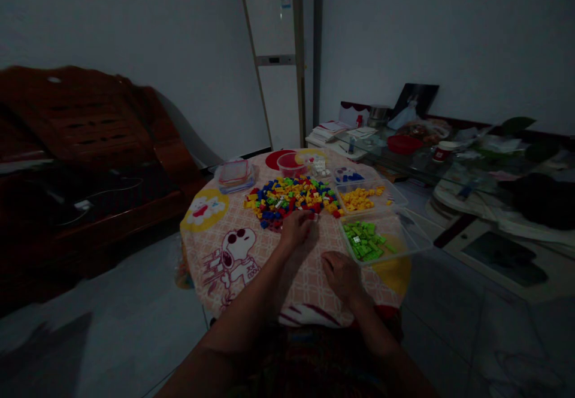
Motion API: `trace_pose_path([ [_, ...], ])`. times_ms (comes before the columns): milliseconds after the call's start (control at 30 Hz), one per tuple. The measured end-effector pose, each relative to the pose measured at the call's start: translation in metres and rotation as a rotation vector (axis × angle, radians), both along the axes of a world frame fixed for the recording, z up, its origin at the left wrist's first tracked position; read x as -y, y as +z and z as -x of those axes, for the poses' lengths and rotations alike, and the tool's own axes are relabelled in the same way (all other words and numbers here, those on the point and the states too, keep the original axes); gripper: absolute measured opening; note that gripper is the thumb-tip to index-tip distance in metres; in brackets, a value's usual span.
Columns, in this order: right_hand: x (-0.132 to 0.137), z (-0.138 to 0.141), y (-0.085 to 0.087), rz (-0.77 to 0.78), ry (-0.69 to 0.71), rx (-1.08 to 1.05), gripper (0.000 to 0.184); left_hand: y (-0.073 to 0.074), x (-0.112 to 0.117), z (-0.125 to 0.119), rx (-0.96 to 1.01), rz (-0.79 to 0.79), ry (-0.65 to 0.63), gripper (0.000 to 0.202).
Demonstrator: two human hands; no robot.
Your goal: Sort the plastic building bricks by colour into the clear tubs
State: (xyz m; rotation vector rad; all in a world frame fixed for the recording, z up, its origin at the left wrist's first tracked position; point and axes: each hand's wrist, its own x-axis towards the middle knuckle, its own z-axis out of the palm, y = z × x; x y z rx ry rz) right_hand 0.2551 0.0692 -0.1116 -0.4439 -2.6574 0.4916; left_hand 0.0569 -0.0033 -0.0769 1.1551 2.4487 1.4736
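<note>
A mixed pile of toy building bricks (294,197) in red, blue, yellow and green lies on the cloth-covered round table. At the pile's near edge is my left hand (297,229), its fingers bent and drawn together; a small pale piece shows by the fingertips, too dim to name. My right hand (342,275) rests on the cloth closer to me, fingers curled in, and whatever they may hold is hidden. Just beyond it stands a clear box of green bricks (366,242). Behind that are a clear box with yellow bricks (362,197) and one with blue bricks (349,176).
Stacked clear lids or boxes (235,173) lie at the table's back left. A round clear tub (291,163) and some white bricks (318,166) sit behind the pile. A wooden bench (90,128) stands left; a cluttered glass table (404,152) is at right.
</note>
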Motion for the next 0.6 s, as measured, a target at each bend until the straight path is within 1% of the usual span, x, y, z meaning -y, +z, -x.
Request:
trace_pose_path([
  [67,0.0,0.0,-0.001,-0.002,0.0,-0.005,0.022,0.0,0.023,0.007,-0.011,0.045,0.088,0.029],
  [133,-0.001,0.0,-0.002,-0.005,-0.001,-0.012,0.022,-0.005,0.044,0.01,-0.037,0.102,0.166,0.027],
  [233,-0.002,0.0,-0.004,-0.004,0.003,-0.019,0.022,-0.016,0.062,0.012,-0.125,0.15,0.229,0.025],
  [333,-0.003,0.001,-0.005,-0.006,0.005,-0.022,0.022,-0.021,0.066,0.013,-0.173,0.171,0.232,0.025],
  [600,-0.004,0.002,-0.008,-0.005,0.006,-0.036,0.023,-0.02,0.058,0.015,-0.145,0.193,0.304,0.022],
])
